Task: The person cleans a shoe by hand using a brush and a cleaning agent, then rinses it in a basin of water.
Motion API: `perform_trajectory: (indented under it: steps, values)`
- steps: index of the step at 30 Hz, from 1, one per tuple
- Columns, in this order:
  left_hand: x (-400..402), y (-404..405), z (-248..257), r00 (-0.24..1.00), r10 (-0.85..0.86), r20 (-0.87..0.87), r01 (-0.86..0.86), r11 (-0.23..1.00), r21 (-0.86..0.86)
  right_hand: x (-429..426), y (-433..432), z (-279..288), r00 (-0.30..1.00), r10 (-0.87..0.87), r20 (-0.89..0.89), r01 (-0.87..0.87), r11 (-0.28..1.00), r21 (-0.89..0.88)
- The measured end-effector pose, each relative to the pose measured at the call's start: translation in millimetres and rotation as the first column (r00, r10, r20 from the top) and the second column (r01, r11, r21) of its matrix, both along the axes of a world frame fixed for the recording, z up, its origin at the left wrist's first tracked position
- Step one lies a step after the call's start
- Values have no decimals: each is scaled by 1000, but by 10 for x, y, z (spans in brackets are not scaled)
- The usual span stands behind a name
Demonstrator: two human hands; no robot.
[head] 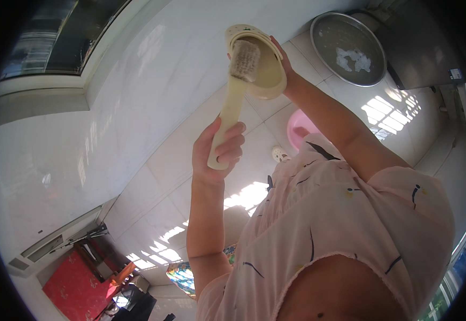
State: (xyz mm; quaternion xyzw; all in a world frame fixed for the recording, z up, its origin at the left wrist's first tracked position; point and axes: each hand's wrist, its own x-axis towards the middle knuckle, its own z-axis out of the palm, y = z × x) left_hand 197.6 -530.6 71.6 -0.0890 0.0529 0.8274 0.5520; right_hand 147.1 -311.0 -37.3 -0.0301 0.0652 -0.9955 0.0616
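My left hand [219, 148] grips the pale cream handle of a scrubbing brush [233, 100], with the fingers curled around its lower end. The brush's bristle head [245, 60] overlaps the opening of a cream clog shoe [267, 74]; whether the bristles touch the inside I cannot tell. Holding the clog from its right side is my right hand [287, 70], most of its fingers hidden behind the shoe. The clog's toe, with small holes and a green decoration, points to the top of the view.
A metal basin [321, 60] of cloudy, sudsy water stands at upper right beside a dark, box-shaped object [425, 48]. Below the clog are a pink basin [295, 128] and a second clog [279, 153] on the tiled floor. A white wall [136, 80] runs along the left.
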Motion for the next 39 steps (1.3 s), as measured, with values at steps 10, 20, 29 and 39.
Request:
perform_trajectory:
  steps: [10, 20, 29, 39]
  values:
    - [158, -4, 170, 999, 38, 26, -43, 973, 226, 240, 335, 356, 967, -247, -59, 246, 969, -22]
    - [-80, 566, 614, 697, -431, -573, 74, 838, -541, 116, 911, 77, 939, -340, -60, 336, 940, -57]
    - [-385, 1398, 41, -329, -910, -253, -775, 413, -479, 146, 650, 454, 900, -392, 191, 320, 891, 322]
    - [-387, 1506, -102, -96, -868, -487, -455, 473, -754, 309, 986, 264, 889, -397, 228, 308, 887, 343]
